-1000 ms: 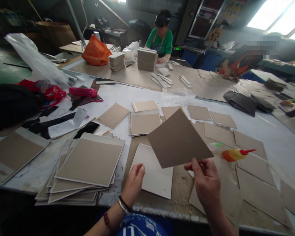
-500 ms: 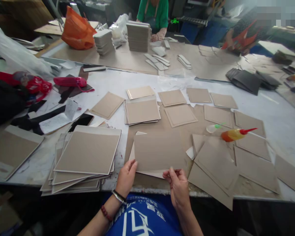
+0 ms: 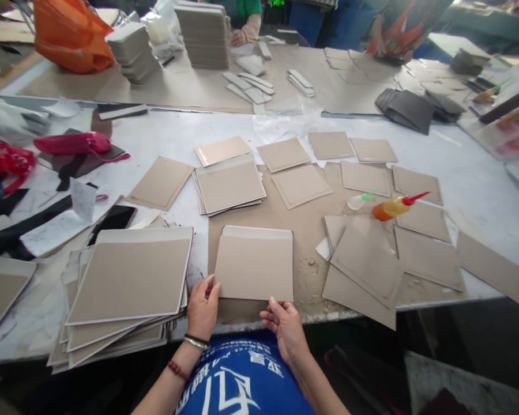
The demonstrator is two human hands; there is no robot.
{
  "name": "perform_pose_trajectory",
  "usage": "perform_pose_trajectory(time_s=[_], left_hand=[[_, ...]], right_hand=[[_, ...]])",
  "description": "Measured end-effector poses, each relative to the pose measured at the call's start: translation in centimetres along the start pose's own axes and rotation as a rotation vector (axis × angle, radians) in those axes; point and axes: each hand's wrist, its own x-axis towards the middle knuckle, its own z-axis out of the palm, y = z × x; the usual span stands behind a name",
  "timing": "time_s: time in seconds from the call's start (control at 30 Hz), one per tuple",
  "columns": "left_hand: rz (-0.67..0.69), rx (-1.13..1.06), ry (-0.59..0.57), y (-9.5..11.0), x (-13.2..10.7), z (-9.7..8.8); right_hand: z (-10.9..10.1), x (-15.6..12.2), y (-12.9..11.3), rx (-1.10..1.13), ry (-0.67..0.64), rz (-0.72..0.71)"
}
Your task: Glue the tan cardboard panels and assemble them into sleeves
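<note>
In front of me a grey-brown cardboard sheet [image 3: 255, 262] lies squarely over a pale panel [image 3: 258, 231], whose light strip shows along the top. My left hand [image 3: 203, 308] is closed at the sheet's lower left corner, thumb and fingers on its edge. At the bottom edge, nearer the right corner, my right hand [image 3: 285, 328] pinches the cardboard sheet between thumb and fingertips. To the left sits a stack of similar cardboard-covered panels [image 3: 130, 276]. On the right, cardboard sheets with glue lines near their edges [image 3: 367, 259] overlap each other.
A glue bottle with a red nozzle [image 3: 395, 207] and a small green-tipped bottle [image 3: 358, 200] lie to the right. Further cardboard pieces [image 3: 283, 154] are spread behind. A phone [image 3: 112, 222] and pink pouch [image 3: 73, 143] lie left. Two people work across the table.
The cardboard sheet has shifted from lying askew to lining up with the panel beneath, both hands still at its lower edge. The camera view has tilted down and turned slightly right.
</note>
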Motion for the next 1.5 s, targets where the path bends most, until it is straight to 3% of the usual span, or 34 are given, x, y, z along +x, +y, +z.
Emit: perform_pose_trajectory(time_s=[0.53, 0.7, 0.77, 0.93, 1.0, 1.17, 1.5], left_hand=[[0.033, 0.102, -0.048, 0.9, 0.4, -0.1], [0.000, 0.089, -0.037, 0.9, 0.4, 0.1], [-0.010, 0.082, -0.037, 0.9, 0.4, 0.2], [-0.035, 0.072, -0.042, 0.9, 0.5, 0.2], [-0.038, 0.068, -0.045, 0.9, 0.5, 0.2], [-0.027, 0.051, -0.050, 0.8, 0.6, 0.3], [0.016, 0.056, -0.066, 0.7, 0.7, 0.2]], right_hand=[[0.2, 0.3, 0.0, 0.001, 0.035, 0.069], [-0.4, -0.1, -0.6, -0.164, -0.022, 0.111], [-1.0, -0.3, -1.1, -0.364, -0.017, -0.016], [-2.8, 0.6, -2.6, -0.929, 0.134, -0.750], [-3.2, 1.4, -2.8, -1.060, 0.148, -0.898], [-3.5, 2.8, -2.4, -1.195, 0.133, -0.942], [-3.2, 3.1, -2.5, -1.203, 0.174, -0.964]])
